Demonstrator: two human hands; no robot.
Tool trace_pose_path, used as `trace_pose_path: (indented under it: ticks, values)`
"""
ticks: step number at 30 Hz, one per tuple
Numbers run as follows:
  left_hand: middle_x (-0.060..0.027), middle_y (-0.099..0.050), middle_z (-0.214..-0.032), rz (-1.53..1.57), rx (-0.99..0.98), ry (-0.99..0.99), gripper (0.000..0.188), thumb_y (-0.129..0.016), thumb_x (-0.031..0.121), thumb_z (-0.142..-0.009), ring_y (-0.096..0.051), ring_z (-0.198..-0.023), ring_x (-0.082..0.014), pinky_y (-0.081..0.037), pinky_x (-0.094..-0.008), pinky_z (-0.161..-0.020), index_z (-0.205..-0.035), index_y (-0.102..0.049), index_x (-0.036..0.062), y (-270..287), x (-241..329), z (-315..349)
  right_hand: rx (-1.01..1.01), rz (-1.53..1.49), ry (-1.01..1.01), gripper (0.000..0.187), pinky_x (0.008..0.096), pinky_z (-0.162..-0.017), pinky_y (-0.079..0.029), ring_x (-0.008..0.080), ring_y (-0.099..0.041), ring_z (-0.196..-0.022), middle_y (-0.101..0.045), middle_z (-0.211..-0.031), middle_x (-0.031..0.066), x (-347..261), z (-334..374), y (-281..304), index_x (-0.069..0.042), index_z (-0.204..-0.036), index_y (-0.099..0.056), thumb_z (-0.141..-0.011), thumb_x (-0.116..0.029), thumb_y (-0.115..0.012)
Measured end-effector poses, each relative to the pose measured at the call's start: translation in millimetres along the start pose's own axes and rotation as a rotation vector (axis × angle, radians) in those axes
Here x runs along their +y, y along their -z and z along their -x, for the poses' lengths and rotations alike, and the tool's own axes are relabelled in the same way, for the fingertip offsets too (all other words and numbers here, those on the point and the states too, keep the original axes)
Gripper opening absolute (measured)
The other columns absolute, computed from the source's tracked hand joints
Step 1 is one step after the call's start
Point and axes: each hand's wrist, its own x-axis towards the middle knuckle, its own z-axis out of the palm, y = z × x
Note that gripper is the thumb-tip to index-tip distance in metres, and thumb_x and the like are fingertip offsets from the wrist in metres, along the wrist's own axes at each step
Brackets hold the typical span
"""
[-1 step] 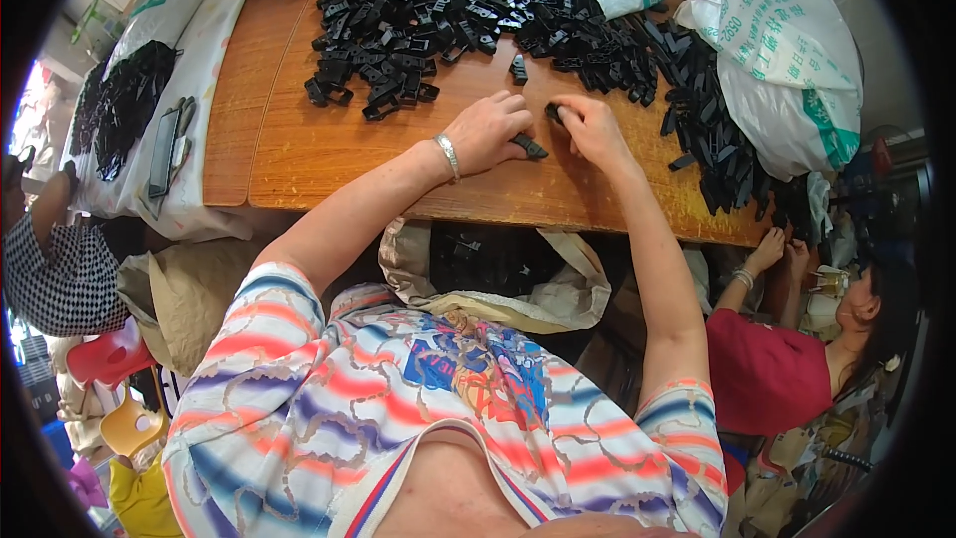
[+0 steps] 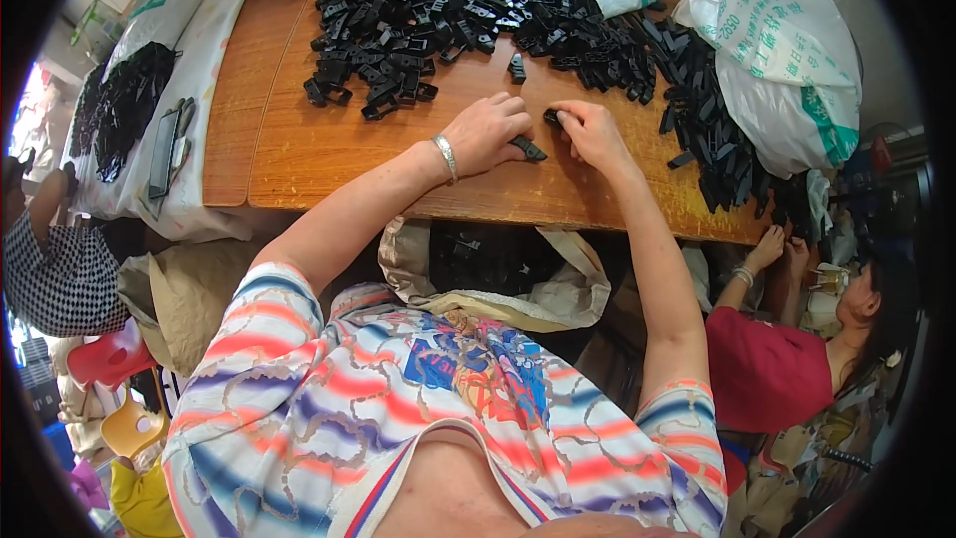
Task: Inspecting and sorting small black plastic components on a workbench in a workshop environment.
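My left hand (image 2: 487, 135) rests over the wooden table, fingers closed on a dark, ridged plastic piece (image 2: 529, 148) that pokes out toward the right. Just to its right, my right hand (image 2: 595, 136) pinches a small black plastic part (image 2: 552, 117) between thumb and fingertips. The two held parts are apart. Beyond my hands a single black piece (image 2: 517, 69) lies by itself. Behind it spreads a big heap of black hollow plastic parts (image 2: 418, 25). Longer, slimmer black pieces (image 2: 700, 120) are piled on the right side.
An open sack (image 2: 588, 314) with black parts inside sits below the table (image 2: 329, 164) edge, against me. White printed plastic bags (image 2: 782, 70) stand at the back right. A co-worker in a red top (image 2: 772, 374) handles parts at the right; another person (image 2: 65, 274) is at the far left.
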Motion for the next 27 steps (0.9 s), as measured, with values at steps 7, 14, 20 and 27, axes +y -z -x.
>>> trace_pose_path:
  ticks: [7,14,20,27]
  values:
    - [-0.0095,-0.057,-0.091,0.02,0.066,0.074,0.027,-0.078,0.016,-0.072,-0.054,-0.091,-0.0309,-0.047,-0.0394,-0.079,-0.087,-0.058,0.0071,1,13,1,0.009,-0.091,-0.041,0.023,0.0262,-0.05,-0.048,0.0121,-0.058,-0.055,-0.067,-0.079,0.0064,1,25,2,-0.004,-0.112,-0.068,-0.093,-0.015,-0.064]
    - [-0.0068,-0.058,-0.087,-0.044,-0.014,0.117,0.03,-0.081,0.019,-0.068,-0.055,-0.091,-0.0297,-0.047,-0.0387,-0.079,-0.086,-0.059,0.009,1,12,2,0.247,0.421,0.244,0.027,0.0431,-0.08,-0.051,0.0407,-0.063,-0.088,-0.067,-0.093,0.0187,9,32,-8,-0.005,-0.103,-0.07,-0.08,-0.018,-0.075]
    - [-0.0067,-0.06,-0.09,-0.004,0.062,0.183,0.028,-0.08,0.02,-0.07,-0.056,-0.091,-0.0292,-0.047,-0.0389,-0.08,-0.088,-0.062,0.0088,7,15,8,0.296,0.183,0.284,0.026,0.0332,-0.068,-0.052,0.0229,-0.064,-0.071,-0.062,-0.091,0.0122,-17,55,-13,-0.002,-0.102,-0.071,-0.078,-0.011,-0.076]
    - [-0.0087,-0.061,-0.098,-0.081,0.047,0.238,0.029,-0.08,0.022,-0.071,-0.055,-0.1,-0.0314,-0.048,-0.0404,-0.086,-0.092,-0.067,0.0078,0,7,14,0.296,0.154,0.376,0.024,0.0336,-0.064,-0.052,0.0224,-0.064,-0.068,-0.062,-0.089,0.0107,-21,58,-45,-0.002,-0.099,-0.071,-0.077,-0.01,-0.076]
